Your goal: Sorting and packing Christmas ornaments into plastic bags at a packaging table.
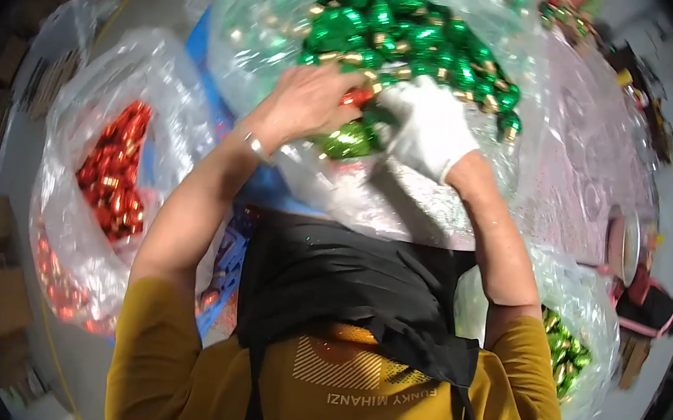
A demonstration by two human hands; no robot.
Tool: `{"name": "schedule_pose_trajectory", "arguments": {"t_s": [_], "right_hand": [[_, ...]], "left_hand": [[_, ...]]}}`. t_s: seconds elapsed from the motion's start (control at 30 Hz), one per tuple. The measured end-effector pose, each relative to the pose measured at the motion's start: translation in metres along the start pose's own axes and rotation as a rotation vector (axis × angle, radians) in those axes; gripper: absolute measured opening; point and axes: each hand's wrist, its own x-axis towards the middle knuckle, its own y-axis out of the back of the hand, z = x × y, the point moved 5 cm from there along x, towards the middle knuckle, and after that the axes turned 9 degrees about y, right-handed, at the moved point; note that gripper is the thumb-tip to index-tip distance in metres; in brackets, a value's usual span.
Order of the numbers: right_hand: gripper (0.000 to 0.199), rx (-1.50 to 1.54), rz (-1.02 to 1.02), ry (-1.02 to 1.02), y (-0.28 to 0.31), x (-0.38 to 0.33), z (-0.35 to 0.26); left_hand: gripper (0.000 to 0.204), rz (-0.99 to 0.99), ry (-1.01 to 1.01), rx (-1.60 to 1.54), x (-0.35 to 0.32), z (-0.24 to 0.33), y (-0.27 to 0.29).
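Note:
My bare left hand [311,102], with a band at the wrist, is closed round a small cluster of shiny baubles. A red bauble [356,97] shows at its fingertips, and a light green bauble [347,141] hangs under the palm. My right hand [431,130] wears a white glove; its fingers are bent in against the cluster, beside a dark green part. Blur and the glove hide what they pinch. Just beyond both hands, a large clear plastic bag [255,46] lies spread with many dark green, gold-capped baubles [420,34] in it.
To the left stands a clear bag [177,87] of red baubles [115,174]. Another bag [598,336] with light green baubles [568,349] is at my lower right. A plastic-covered table [580,154] extends right, with a round container [624,240] near its edge. Cardboard boxes [3,298] line the far left.

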Motion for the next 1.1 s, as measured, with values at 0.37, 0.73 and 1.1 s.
{"name": "schedule_pose_trajectory", "arguments": {"t_s": [0.37, 0.73, 1.1], "right_hand": [[0.038, 0.195, 0.02, -0.178, -0.007, -0.051, -0.02], [0.022, 0.228, -0.047, 0.016, -0.014, -0.067, -0.011], [0.017, 0.152, 0.189, -0.546, 0.151, -0.24, 0.1]], "left_hand": [[0.033, 0.106, -0.042, -0.06, -0.017, 0.021, -0.002], [0.036, -0.097, 0.164, -0.021, -0.021, 0.043, -0.001], [0.032, 0.214, 0.008, -0.374, -0.036, 0.071, 0.05]]}}
